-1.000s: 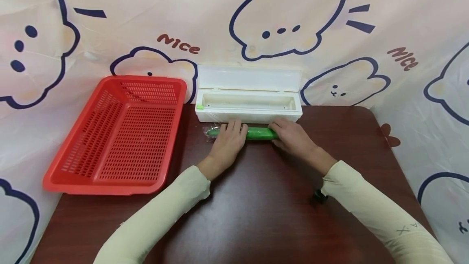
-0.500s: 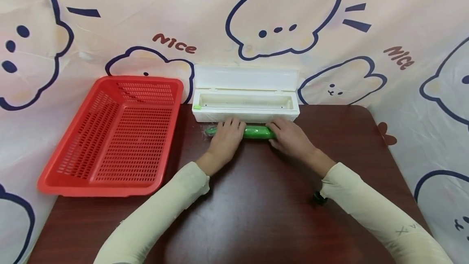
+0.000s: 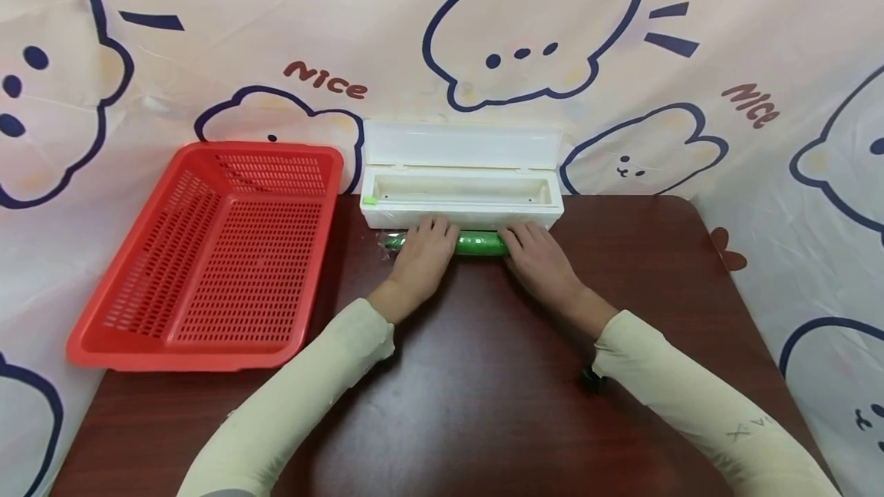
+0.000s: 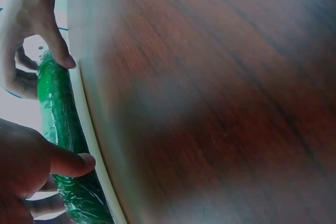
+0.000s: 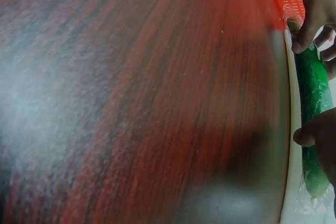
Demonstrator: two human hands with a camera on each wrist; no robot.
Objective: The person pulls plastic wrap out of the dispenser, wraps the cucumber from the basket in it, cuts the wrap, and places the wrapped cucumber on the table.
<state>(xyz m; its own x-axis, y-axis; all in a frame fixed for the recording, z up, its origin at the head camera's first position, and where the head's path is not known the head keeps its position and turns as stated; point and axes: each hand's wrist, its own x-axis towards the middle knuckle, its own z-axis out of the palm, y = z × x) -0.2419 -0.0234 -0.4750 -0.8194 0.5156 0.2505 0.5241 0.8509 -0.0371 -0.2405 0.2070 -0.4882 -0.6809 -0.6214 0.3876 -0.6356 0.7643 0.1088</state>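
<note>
A green cucumber (image 3: pixel 481 243) wrapped in clear cling film lies crosswise on the dark wooden table, just in front of a white cling film dispenser (image 3: pixel 463 213) whose lid stands up. My left hand (image 3: pixel 421 255) grips the cucumber's left part, thumb on the near side and fingers over the far side. Its right end is held by my right hand (image 3: pixel 542 263) in the same way. Loose film (image 3: pixel 385 242) sticks out past the left tip. In the right wrist view, film also extends beyond the cucumber's (image 5: pixel 311 82) other end, which the right hand hides in the head view.
A red perforated basket (image 3: pixel 255 267) stands at the left, with nothing in it. A light green slider (image 3: pixel 369 200) sits on the dispenser's left end. Patterned cloth (image 3: pixel 483 21) hangs behind and at both sides of the table (image 3: pixel 456 405).
Both hands have shifted slightly away from me with the cucumber, closer to the dispenser's front. The head view has turned a little, so the basket and dispenser appear slightly displaced.
</note>
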